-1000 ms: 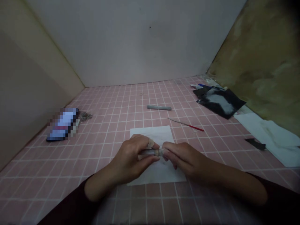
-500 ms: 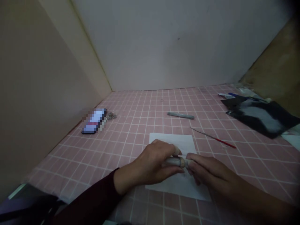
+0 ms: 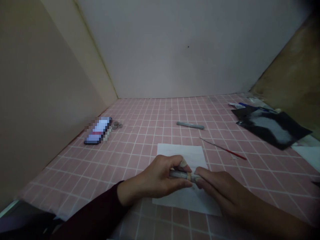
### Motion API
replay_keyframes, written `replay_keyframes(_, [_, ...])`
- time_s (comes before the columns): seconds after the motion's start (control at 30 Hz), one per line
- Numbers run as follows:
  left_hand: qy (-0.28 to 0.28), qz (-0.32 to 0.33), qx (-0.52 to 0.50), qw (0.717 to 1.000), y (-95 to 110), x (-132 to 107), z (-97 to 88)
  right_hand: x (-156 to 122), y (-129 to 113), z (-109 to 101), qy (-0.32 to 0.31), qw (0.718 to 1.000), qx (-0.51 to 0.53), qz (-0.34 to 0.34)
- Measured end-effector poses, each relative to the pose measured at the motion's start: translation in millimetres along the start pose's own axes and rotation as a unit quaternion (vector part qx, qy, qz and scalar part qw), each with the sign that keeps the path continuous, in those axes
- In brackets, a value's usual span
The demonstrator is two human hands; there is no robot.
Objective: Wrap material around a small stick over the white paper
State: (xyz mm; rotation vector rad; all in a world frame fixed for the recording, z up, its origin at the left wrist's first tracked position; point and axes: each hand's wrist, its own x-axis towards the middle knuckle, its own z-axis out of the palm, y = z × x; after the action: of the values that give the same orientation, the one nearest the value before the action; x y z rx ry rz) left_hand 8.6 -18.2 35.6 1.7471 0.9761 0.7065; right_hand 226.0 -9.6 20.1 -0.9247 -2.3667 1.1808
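A small grey roll with a tan band [image 3: 182,175] lies across both my hands, just above a white sheet of paper [image 3: 190,155] on the pink tiled surface. My left hand [image 3: 157,180] is closed round the roll's left end, thumb on top. Fingers of my right hand [image 3: 220,186] pinch the roll's right end. Both forearms come in from the bottom edge, the left one in a dark red sleeve.
A grey stick [image 3: 190,125] and a thin needle tool with a red handle [image 3: 223,149] lie beyond the paper. At left are a phone [image 3: 98,130] and small metal rings [image 3: 116,125]. A black and grey sheet [image 3: 271,125] and pens [image 3: 243,105] lie at right. Walls enclose the surface.
The view has swung left and then settled; both hands stay closed on the roll over the paper, shifted slightly.
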Motion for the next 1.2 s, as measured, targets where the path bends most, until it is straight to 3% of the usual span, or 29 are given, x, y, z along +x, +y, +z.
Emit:
replay_keyframes(0.27, [0.008, 0.036, 0.065, 0.997, 1, -3, -0.4, 2, -5, -5, -0.036, 0.999, 0.026, 0.032])
replay_keyframes(0.43, [0.010, 0.037, 0.089, 0.995, -1, -3, 2.3, 1, -6, -7, -0.031, 0.999, -0.002, 0.007])
replay_keyframes(0.63, [0.042, 0.121, 0.221, 0.967, -9, -4, 3.4, 5, -2, -7, -0.038, 0.994, 0.076, 0.063])
replay_keyframes(0.87, [0.021, 0.141, 0.285, 0.948, -17, -3, 4.4, 8, -1, -2, -0.058, 0.967, 0.231, 0.096])
replay_keyframes(1.07, [0.018, 0.137, 0.275, 0.952, -14, -3, 4.3, 6, -2, -5, -0.071, 0.963, 0.232, 0.114])
replay_keyframes(1.2, [0.009, 0.122, 0.273, 0.954, -10, -4, 5.7, 5, -1, -3, -0.095, 0.919, 0.349, 0.159])
